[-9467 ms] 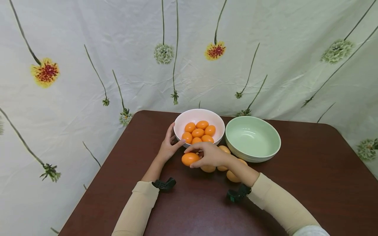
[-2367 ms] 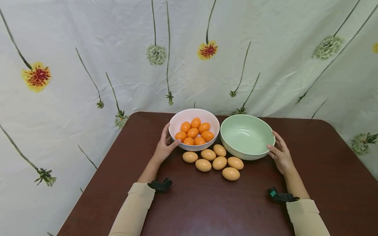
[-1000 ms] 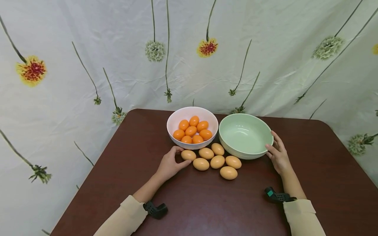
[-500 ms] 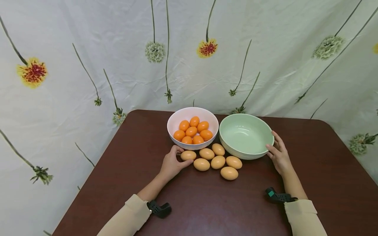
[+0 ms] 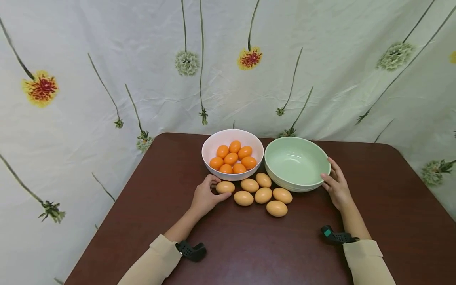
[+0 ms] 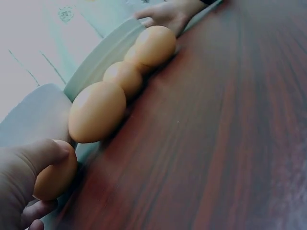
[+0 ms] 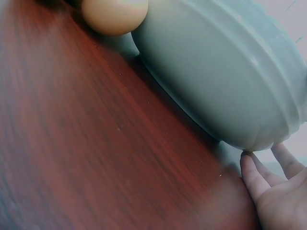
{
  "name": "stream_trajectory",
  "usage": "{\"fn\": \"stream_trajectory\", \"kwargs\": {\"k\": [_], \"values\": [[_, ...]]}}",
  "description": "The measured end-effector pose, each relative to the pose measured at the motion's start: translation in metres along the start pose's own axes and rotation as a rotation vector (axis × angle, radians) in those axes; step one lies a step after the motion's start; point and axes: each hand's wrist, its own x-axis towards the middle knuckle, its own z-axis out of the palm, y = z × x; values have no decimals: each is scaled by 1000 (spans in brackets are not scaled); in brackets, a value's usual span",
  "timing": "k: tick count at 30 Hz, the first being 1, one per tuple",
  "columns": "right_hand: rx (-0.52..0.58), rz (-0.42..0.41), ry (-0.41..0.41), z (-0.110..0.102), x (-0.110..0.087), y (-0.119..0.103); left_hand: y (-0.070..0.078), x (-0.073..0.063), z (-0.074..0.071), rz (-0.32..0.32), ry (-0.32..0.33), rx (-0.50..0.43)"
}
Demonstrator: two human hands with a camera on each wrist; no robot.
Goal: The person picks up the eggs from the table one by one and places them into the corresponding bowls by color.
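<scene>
- Somewhere indoors; what kind of place, I can't tell.
- Big, white, flower-printed cloth [image 5: 149,43] hanging behind.
- Shiny, dark red-brown wood table [image 5: 246,249] in front.

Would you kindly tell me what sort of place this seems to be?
Probably an indoor spot arranged for recording: a flower-print cloth hangs like a backdrop behind the dark table, and black wristbands are in view.

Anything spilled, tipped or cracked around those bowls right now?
Nothing stands out: no spill shows, the pink bowl and green bowl stand upright, the orange eggs lie inside the pink one, and the brown eggs in front show no visible cracks.
</scene>
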Motion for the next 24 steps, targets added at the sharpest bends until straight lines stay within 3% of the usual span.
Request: {"fn": "stream_trajectory", "kwargs": {"k": [14,24], "values": [[17,2,2,1,2,1,16,-2,-13,-19,-26,-48],[4,5,4,0,2,2,45,2,-17,22,-114,-82]]}}
